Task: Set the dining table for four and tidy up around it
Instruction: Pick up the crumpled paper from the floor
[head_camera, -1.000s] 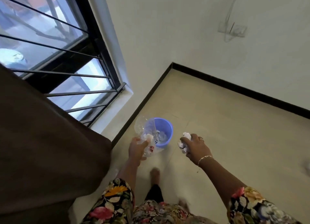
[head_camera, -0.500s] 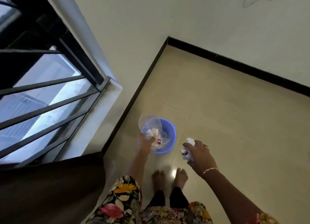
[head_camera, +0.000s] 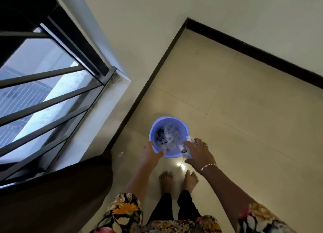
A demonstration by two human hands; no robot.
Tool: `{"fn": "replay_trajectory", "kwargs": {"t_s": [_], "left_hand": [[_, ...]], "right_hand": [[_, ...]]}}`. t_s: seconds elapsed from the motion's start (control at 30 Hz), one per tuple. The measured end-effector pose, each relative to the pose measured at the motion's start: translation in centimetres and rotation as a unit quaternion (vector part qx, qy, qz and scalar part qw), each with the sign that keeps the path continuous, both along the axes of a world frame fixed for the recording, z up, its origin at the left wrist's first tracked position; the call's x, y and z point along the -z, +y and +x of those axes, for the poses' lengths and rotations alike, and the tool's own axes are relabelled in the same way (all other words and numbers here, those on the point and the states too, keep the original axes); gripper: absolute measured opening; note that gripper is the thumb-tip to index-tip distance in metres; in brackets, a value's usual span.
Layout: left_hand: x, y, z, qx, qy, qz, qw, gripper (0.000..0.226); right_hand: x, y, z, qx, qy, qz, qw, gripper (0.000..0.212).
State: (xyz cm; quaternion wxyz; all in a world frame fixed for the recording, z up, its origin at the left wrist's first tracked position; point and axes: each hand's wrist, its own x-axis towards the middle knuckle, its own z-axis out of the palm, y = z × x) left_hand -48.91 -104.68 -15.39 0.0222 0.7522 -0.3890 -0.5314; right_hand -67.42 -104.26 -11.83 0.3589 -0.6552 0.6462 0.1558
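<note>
The blue bin stands on the floor tiles close to the skirting, and the right hand pinches a wad of crumpled paper just beside the bin's rim at its 4 o'clock side. From that wad the open mouth lies toward 10 o'clock, so a short carry up and left should bring it over the opening. The left hand hangs spread and empty over the rim at 7 o'clock.

Plastic bag dropped from the left grip into the bin.
</note>
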Motion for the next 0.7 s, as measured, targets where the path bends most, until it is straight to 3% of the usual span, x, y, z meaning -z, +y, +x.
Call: {"fn": "replay_trajectory", "kwargs": {"t_s": [0.2,0.53,0.7], "left_hand": [[-0.5,-0.1,-0.1,0.035,-0.027,-0.003,0.999,0.062],[-7.9,0.3,-3.9,0.166,-0.011,-0.030,0.986,0.049],[-11.0,0.3,-8.4,0.284,-0.015,-0.052,0.957,0.058]], "right_hand": [[-0.1,-2.3,1.0,0.038,-0.050,0.038,0.997,0.097],[-6.9,2.8,-5.0,0.172,0.009,-0.004,0.985,0.081],[-11.0,8.0,-9.0,0.266,0.020,-0.014,0.964,0.074]]}}
